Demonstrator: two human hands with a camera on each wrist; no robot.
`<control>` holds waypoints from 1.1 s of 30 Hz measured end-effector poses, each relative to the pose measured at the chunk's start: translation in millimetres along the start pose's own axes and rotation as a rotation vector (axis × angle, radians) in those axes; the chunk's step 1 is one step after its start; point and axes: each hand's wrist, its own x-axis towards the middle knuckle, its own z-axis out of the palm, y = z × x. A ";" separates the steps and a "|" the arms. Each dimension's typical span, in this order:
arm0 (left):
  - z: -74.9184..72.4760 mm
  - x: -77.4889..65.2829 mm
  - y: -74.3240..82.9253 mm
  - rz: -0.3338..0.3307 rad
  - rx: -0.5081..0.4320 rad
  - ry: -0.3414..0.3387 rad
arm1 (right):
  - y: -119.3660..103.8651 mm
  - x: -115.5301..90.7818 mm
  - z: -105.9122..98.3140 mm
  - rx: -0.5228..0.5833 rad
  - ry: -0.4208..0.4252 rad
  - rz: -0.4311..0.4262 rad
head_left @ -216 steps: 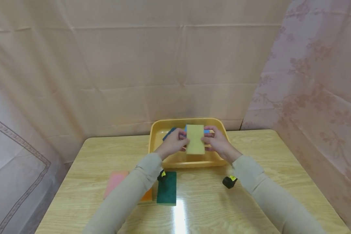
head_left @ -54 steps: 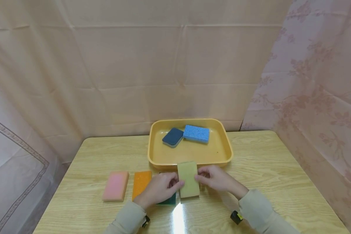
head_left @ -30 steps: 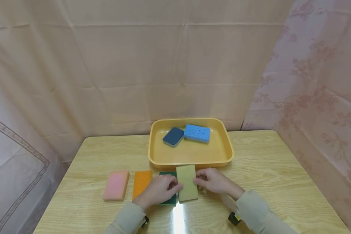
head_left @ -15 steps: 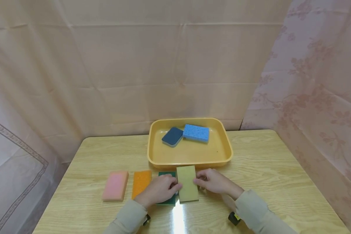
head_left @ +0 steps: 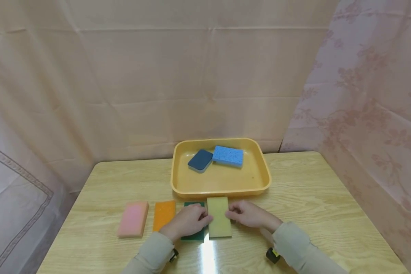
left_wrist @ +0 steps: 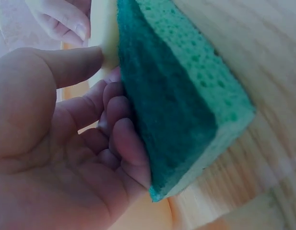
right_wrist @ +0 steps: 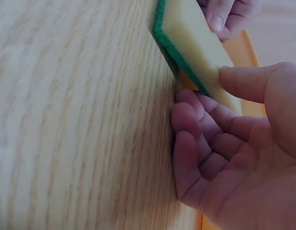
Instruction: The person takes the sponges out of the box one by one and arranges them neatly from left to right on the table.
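We pinch the oblong yellow foam sponge (head_left: 219, 217), rough green beneath, left hand (head_left: 187, 220) and right hand (head_left: 250, 214) curled at opposite edges.

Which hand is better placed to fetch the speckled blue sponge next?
Probably the right hand: it looks nearer the speckled blue sponge; the left hand partly covers the green scouring sponge.

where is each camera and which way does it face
Head: on the person's head, facing forward and down at table and tray; left hand, right hand, sleeves show.
Left wrist: on that wrist, facing the green sponge; left hand large, right hand at top.
Right wrist: on that wrist, facing the yellow sponge; right hand large, left hand at top.
Both wrist views share the yellow sponge.
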 end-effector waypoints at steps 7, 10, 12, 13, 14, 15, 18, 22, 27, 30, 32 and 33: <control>-0.2 -0.5 -0.6 0.027 0.053 -0.016 | 3.4 0.5 0.4 0.005 -0.009 -0.024; -1.2 -0.6 0.3 0.019 0.068 -0.030 | 1.4 0.7 -1.3 -0.004 -0.018 -0.025; -2.3 -0.3 1.3 0.014 0.070 -0.039 | 0.6 1.2 -2.1 -0.013 -0.021 -0.023; -2.5 -0.2 1.7 0.013 0.070 -0.043 | 0.5 1.4 -2.4 -0.020 -0.021 -0.023; -3.0 -0.1 2.2 0.011 0.068 -0.047 | 0.3 1.4 -2.5 -0.022 -0.023 -0.020; -3.1 0.2 2.2 0.009 0.066 -0.051 | 0.3 1.7 -2.5 -0.023 -0.025 -0.019; -2.6 0.4 1.8 0.002 0.057 -0.059 | 1.2 2.1 -1.9 -0.026 -0.026 -0.016; -1.8 0.4 1.5 -0.004 0.055 -0.064 | 2.7 2.6 -1.1 -0.018 -0.029 -0.019; -1.5 2.7 1.0 -0.004 0.036 -0.062 | 4.8 3.8 -0.2 -0.018 -0.029 -0.023; -0.7 4.4 0.9 -0.011 0.022 -0.058 | 4.2 3.6 -0.5 -0.029 -0.025 -0.022; -0.2 4.8 1.1 -0.018 0.014 -0.057 | 3.0 3.3 -0.9 -0.032 -0.023 -0.018; -0.2 4.7 1.5 -0.021 0.010 -0.056 | 2.2 3.0 -1.1 -0.030 -0.024 -0.013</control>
